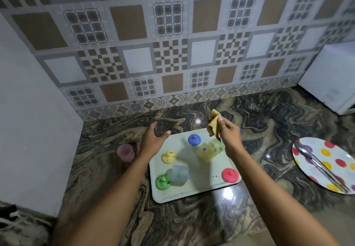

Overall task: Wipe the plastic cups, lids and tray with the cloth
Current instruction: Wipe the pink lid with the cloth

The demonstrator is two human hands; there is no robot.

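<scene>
Place: we take this for a home kitchen.
Wall: we see a patterned tile backsplash (172,44) in brown, grey and white.
Worktop: a polished, swirl-veined stone counter (192,217) meets it in a corner.
Tableware: we find a spotted plate (316,143) carrying metal tongs (322,167), and a tray (201,180) of small plastic cups (205,152).
Appliance: a white boxy unit (330,77) sits at the right; we cannot tell what it is.
</scene>
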